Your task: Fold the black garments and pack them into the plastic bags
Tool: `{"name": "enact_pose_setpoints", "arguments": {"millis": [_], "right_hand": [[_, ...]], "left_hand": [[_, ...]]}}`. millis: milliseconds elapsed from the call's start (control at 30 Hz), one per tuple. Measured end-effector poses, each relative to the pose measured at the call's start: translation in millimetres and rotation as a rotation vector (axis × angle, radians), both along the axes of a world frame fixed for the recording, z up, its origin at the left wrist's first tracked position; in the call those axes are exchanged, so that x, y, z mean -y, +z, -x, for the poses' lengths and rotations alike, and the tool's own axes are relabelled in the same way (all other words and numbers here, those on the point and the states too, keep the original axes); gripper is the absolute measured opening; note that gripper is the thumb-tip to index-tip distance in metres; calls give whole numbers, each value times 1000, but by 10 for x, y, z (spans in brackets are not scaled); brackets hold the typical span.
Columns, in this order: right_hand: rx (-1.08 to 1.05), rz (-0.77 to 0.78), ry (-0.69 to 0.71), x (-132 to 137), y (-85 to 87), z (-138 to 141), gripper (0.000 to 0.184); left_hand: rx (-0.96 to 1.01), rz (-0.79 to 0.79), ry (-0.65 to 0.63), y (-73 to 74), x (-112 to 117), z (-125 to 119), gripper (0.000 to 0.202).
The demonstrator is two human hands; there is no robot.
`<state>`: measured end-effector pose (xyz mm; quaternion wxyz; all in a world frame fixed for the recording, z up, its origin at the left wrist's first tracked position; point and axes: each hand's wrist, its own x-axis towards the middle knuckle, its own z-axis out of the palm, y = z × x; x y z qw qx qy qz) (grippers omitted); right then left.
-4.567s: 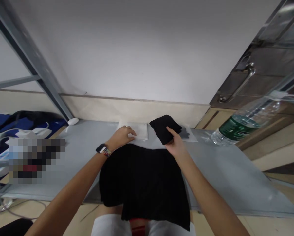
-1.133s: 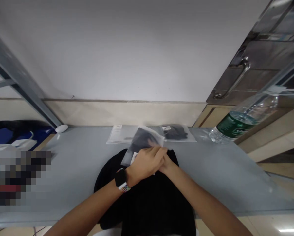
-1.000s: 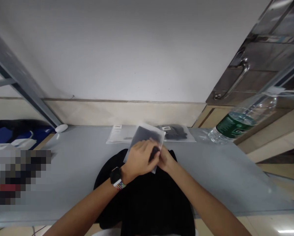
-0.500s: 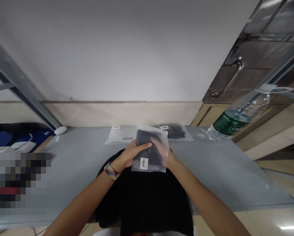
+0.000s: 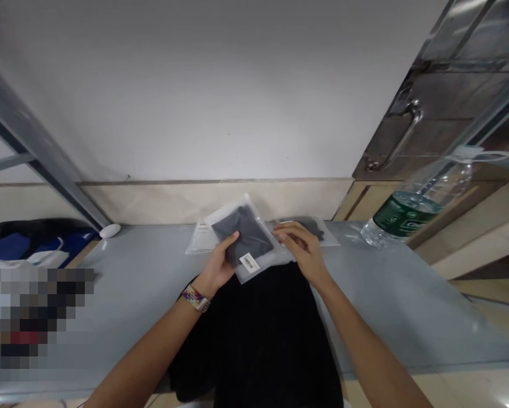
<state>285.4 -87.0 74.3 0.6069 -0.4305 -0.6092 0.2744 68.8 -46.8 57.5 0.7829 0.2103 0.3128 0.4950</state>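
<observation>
The left hand (image 5: 219,268) is clamping its grip on 1 frosted bag (image 5: 248,233) near the black fabric (image 5: 263,334); the right hand (image 5: 308,255) is curling at the bag's edge, its grip being unclear.

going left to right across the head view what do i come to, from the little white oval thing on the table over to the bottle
White oval object → patterned wristband → left hand → frosted bag → right hand → water bottle
</observation>
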Motion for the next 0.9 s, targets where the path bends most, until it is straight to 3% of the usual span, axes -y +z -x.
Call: {"name": "enact_pose_setpoints", "arguments": {"millis": [167, 300, 433, 600, 767, 900], "right_hand": [[38, 84, 76, -110, -145, 4, 20], [-8, -29, -101, -185, -161, -110, 17], [127, -157, -254, -124, -46, -202, 10], [303, -317, -262, -34, 68, -202, 12], [397, -370, -212, -95, 0, -222, 11], [489, -398, -401, -152, -62, -192, 13]], "left_hand": [[29, -27, 87, 17, -37, 59, 21], [-2, -213, 113, 21, -93, 104, 27], [-247, -410, 129, -7, -206, 187, 32], [-581, -669, 187, -41, -321, 294, 27], [-655, -709, 216, -61, -297, 273, 26], [-650, -705, 255, -68, -257, 230, 33]]}}
